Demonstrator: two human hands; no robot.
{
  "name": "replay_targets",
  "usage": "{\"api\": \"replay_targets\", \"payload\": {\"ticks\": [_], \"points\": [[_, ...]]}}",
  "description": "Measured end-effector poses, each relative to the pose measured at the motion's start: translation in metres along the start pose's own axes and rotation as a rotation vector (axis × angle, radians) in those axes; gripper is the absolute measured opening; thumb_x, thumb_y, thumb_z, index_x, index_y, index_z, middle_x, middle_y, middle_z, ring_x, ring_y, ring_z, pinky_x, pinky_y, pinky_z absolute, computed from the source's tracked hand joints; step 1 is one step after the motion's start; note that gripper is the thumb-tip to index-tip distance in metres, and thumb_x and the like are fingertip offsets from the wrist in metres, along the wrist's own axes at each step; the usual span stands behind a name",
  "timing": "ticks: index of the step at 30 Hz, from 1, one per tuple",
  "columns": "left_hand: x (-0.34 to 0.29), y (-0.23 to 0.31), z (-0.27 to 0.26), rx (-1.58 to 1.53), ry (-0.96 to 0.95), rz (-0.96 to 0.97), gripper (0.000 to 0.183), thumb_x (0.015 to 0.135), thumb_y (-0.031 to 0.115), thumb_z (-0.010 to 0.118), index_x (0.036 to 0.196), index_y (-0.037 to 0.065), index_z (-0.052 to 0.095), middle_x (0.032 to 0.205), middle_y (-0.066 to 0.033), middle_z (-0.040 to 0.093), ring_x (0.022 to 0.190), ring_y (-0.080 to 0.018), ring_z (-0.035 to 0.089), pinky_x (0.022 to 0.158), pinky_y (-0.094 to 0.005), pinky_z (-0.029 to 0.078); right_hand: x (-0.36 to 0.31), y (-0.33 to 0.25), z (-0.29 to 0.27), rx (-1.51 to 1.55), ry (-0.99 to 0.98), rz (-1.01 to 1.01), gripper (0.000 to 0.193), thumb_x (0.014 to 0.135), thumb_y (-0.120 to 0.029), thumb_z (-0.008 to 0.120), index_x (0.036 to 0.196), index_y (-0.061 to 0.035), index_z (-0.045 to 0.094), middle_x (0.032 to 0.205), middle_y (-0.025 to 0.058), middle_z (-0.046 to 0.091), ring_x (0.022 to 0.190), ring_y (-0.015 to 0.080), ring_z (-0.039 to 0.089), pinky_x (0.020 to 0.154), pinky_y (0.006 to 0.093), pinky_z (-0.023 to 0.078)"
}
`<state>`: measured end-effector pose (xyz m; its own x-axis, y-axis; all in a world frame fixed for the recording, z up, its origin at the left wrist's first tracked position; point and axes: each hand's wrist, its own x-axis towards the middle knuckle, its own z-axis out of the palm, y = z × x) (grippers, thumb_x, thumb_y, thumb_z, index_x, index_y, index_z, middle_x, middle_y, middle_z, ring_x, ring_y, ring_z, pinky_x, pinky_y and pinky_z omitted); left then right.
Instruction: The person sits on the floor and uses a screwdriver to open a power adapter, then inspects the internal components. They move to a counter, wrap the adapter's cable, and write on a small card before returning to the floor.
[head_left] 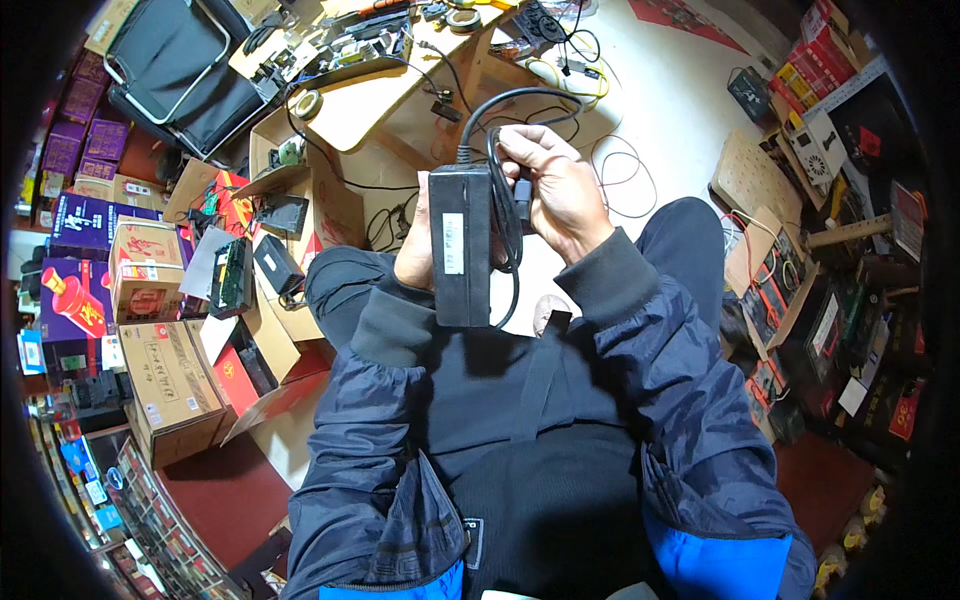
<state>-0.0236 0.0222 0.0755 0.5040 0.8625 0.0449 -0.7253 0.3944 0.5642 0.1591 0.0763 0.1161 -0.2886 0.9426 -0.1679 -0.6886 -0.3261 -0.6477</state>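
Note:
A black power adapter (462, 295) with a white label is held upright in front of my lap. My left hand (413, 255) is closed round its left side, most of the fingers hidden behind it. A thick black cable (530, 91) leaves the top of the adapter and arcs to the right. More of this cable hangs in a bundle along the adapter's right side. My right hand (562, 190) pinches the bundle near its top, thumb and forefinger together. Below those fingertips a dark cable connector (522, 198) shows.
Ahead stands a wooden table (365, 108) with tools, tape rolls and wires, beside a black folding chair (175, 70). An open carton (335, 200) holding electronic parts and several stacked boxes (170, 385) are at my left. Loose cables (625, 170) lie on the floor. Shelves and cartons (795, 290) line my right.

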Motion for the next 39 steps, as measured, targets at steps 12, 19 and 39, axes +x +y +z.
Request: {"api": "replay_targets", "payload": {"ticks": [12,19,39], "points": [[0.001,0.004,-0.012,-0.522,0.032,0.120,0.047,0.100,0.045,0.054,0.105,-0.002,0.055,0.096,-0.0098,0.047,0.084,-0.0199,0.049,0.075,-0.0320,0.048,-0.001,0.006,-0.060,-0.216,-0.040,-0.069,0.039,0.111,-0.027,0.049,0.136,0.0032,0.053,0.127,0.0168,0.066,0.111,0.0217,0.066,0.097,0.0352,0.052],[0.005,0.002,-0.023,-0.524,-0.085,0.200,0.041,0.099,0.042,0.060,0.106,0.001,0.053,0.095,-0.0078,0.044,0.083,-0.0171,0.049,0.074,-0.0308,0.050,-0.042,0.043,-0.087,-0.349,0.012,0.359,0.039,0.100,-0.013,0.062,0.135,0.0012,0.053,0.107,0.0114,0.073,0.096,0.0198,0.072,0.087,0.0359,0.058],[-0.005,0.011,0.036,0.167,0.401,0.041,0.083,0.097,0.078,0.038,0.137,0.007,0.057,0.116,-0.0188,0.069,0.091,-0.0249,0.074,0.075,-0.0334,0.064,-0.003,-0.041,-0.075,-0.168,0.030,-0.066,0.024,0.100,-0.015,0.069,0.117,0.0012,0.064,0.096,0.0083,0.070,0.080,0.0159,0.066,0.072,0.0284,0.054]]}}
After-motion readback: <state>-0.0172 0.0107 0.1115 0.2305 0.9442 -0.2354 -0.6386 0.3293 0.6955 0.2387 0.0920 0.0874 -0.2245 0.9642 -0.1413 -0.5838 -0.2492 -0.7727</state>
